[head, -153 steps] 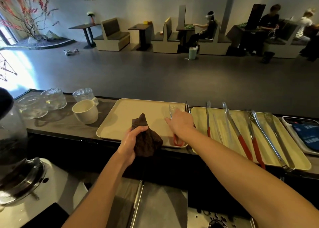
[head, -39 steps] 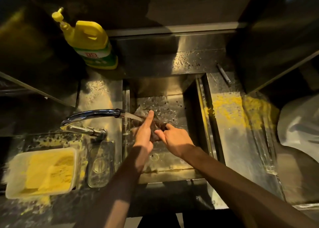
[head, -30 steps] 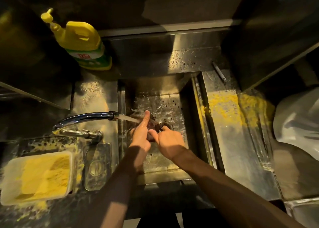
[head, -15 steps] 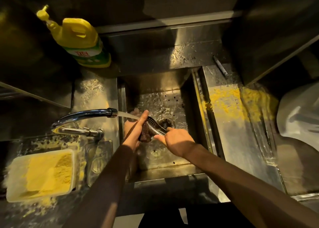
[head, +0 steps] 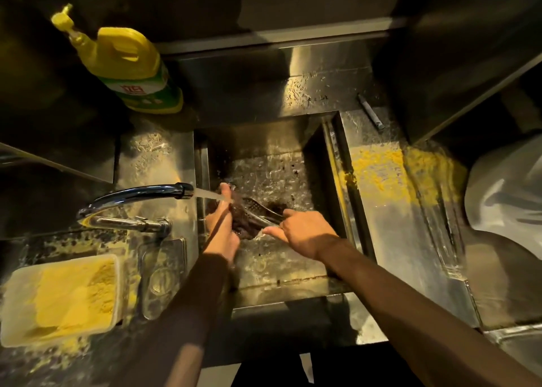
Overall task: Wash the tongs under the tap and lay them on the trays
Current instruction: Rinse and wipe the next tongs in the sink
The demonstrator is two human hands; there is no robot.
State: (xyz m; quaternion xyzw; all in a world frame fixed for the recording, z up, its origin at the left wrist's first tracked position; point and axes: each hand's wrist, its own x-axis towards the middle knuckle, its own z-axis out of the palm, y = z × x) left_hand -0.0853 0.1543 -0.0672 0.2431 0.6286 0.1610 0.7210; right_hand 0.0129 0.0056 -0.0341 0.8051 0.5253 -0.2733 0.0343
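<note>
Metal tongs [head: 259, 210] with perforated spoon ends lie across the steel sink [head: 334, 181], their tips under the water stream from the chrome tap [head: 140, 194]. My right hand [head: 305, 234] grips the tongs by the handle end. A dark brown cloth [head: 242, 224] is bunched in my left hand [head: 221, 225] and pressed against the tongs' ends beneath the running water. The trays are out of view.
A yellow detergent bottle [head: 129, 67] stands at the back left of the counter. A white tub of yellow powder [head: 58, 298] sits at the front left. A small dark stick [head: 371, 112] lies behind the sink. A white bag [head: 504, 190] hangs at the right.
I left the counter trays with one pair of tongs and the cloth and came to the sink. Over the last second the tongs' perforated end has slid out from under the cloth into view.
</note>
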